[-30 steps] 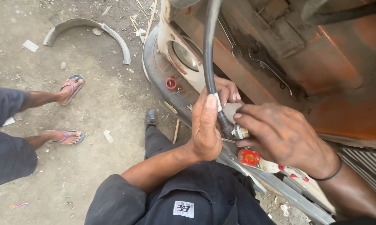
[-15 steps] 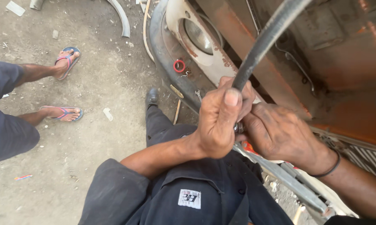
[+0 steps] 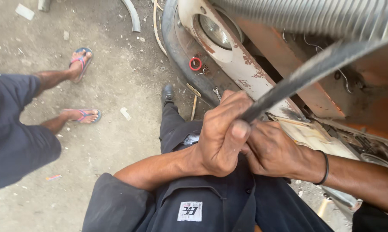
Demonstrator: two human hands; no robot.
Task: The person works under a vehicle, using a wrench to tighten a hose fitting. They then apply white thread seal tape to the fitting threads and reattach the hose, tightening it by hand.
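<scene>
Clenching the black rubber hose (image 3: 297, 79) in the left hand (image 3: 222, 137) — grip tight near its lower end, over the lap; right hand (image 3: 273, 150) closed beside it, contents hidden. Best kept steady, pull along the hose — no twisting.

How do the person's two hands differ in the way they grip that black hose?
The left hand is closed in a fist around the black hose, thumb up; the right hand sits lower, partly hidden behind it. The right wrist wears a dark band; the left wrist is bare. Both press together at the hose's lower end.
</scene>
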